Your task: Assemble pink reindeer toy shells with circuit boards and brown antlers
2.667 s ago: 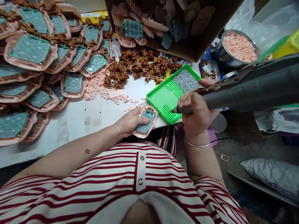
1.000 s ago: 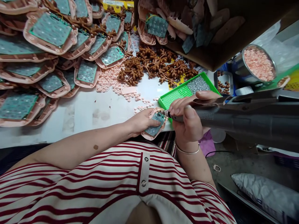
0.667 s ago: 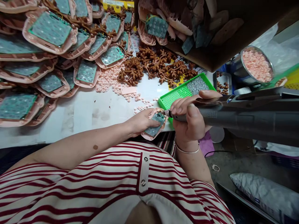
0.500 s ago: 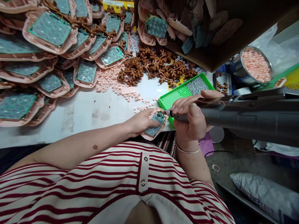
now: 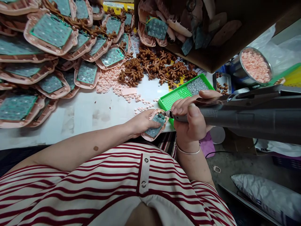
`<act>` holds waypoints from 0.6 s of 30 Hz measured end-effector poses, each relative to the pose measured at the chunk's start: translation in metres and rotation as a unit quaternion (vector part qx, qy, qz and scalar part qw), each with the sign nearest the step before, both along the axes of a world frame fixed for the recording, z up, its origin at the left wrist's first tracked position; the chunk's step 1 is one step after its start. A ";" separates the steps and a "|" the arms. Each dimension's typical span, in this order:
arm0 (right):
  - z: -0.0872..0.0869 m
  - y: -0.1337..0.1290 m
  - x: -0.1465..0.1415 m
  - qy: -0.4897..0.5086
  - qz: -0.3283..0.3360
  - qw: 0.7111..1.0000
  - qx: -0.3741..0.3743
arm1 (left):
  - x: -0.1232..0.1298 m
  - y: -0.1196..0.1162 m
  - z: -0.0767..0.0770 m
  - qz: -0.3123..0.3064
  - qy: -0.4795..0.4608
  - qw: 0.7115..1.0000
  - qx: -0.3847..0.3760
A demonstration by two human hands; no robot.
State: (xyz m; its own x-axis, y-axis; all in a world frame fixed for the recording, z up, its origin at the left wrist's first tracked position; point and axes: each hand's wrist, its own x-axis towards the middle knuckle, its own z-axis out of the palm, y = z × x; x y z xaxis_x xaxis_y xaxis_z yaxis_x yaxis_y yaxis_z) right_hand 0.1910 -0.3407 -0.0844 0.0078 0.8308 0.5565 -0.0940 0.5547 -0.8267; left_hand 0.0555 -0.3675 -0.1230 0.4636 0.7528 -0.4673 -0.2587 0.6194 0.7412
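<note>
Left hand [image 5: 144,123]: curled around a small pink casing [image 5: 147,137], thumb pressed flat on the blue-green circuit board [image 5: 154,128] inside it.
Right hand [image 5: 191,122]: wrapped around a bulky dark power driver [image 5: 246,113], fingers well forward, close to its metal tip [image 5: 168,113].
Pink casing: held at the near edge of the counter [image 5: 82,110], just beside the green tray [image 5: 178,89], its open side facing up.
Metal tip: at the casing's upper right corner; I'd judge the step in hand to be driving at that spot, though from where I stand it's too small to tell whether a screw sits there.
Next move: calls, I think, for a firm thumb and a tip kept in line.
Green tray: smooth plastic, its floor dotted with rows of holes, glittering silver screws [image 5: 197,86] heaped at the far end.
Stacked shells [image 5: 50,33]: rounded, ridged pink plastic with flat, glossy boards.
Brown pieces [image 5: 155,64]: knobbly, branching, tangled behind scattered pink bits [image 5: 107,81].
</note>
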 end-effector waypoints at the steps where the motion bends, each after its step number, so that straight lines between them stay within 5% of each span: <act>1: 0.000 0.001 -0.001 0.027 0.002 1.000 0.016 | 0.000 0.000 0.000 0.000 0.000 1.000 0.001; 18: 0.004 0.003 -0.007 0.056 -0.014 0.998 0.001 | 0.001 -0.001 -0.001 0.000 -0.003 1.000 0.001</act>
